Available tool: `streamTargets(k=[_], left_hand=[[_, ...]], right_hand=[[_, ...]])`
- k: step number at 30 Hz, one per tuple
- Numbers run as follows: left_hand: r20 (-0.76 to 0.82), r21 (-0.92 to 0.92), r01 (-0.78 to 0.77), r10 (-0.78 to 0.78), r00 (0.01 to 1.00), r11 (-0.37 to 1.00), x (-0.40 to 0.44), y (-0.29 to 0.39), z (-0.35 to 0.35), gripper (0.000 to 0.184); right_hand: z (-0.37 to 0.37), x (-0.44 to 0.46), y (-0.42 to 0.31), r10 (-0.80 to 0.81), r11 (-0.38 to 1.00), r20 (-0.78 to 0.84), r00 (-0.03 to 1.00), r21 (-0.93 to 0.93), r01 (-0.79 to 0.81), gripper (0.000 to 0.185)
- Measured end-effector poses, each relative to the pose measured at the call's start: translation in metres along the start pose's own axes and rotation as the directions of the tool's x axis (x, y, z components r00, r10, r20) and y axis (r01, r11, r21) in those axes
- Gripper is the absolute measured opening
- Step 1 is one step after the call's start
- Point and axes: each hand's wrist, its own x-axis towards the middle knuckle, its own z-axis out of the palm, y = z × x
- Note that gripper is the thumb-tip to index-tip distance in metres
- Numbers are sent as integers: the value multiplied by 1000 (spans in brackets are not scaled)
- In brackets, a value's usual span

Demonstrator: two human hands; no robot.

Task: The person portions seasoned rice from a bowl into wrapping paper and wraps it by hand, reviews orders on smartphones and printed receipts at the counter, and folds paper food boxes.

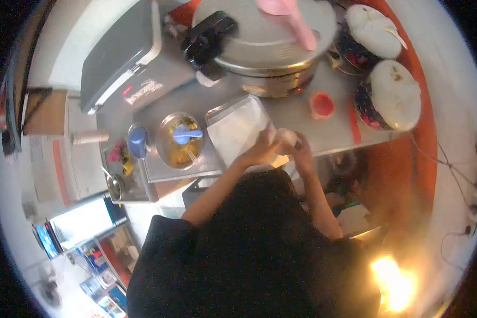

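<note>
- Two bare hands showed in the head view: the left hand [258, 151] and the right hand [302, 155] were together, apparently closed on a small, rounded, whitish object [286, 137]; blur hid the separate fingers.
- That object was above the near edge of the shiny grey metal desk [334, 133], perhaps held from both sides for steadiness.
- Beside it, a white paper sheet [233, 137] covered most of a rectangular metal tray [217, 112], probably as a liner.
- A round steel bowl [166, 130] of yellowish food carried a blue utensil [185, 134], likely for easy reach.
- A pink plastic scoop [297, 25] rested on a large lidded steel pot [274, 85], perhaps to save space.
- A small red cup [322, 106] stood beyond the right hand.
- Around these were a grey box [119, 58], pale flooring [151, 209] and a yellow-white glare [395, 285].
</note>
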Motion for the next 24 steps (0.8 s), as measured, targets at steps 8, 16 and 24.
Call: streamTargets(k=[8,16,24], left_hand=[[-348,600,475,-325,880,644,-126,-43,-76,71],[-481,801,404,73,874,443,-109,-87,-73,72],[-588,717,469,86,804,516,-75,-103,-82,79]], right_hand=[[-27,76,31,-266,612,-152,952,-790,45,53],[49,37,47,-311,337,277,909,-862,378,63],[61,90,41,3,270,194,981,-945,186,37]])
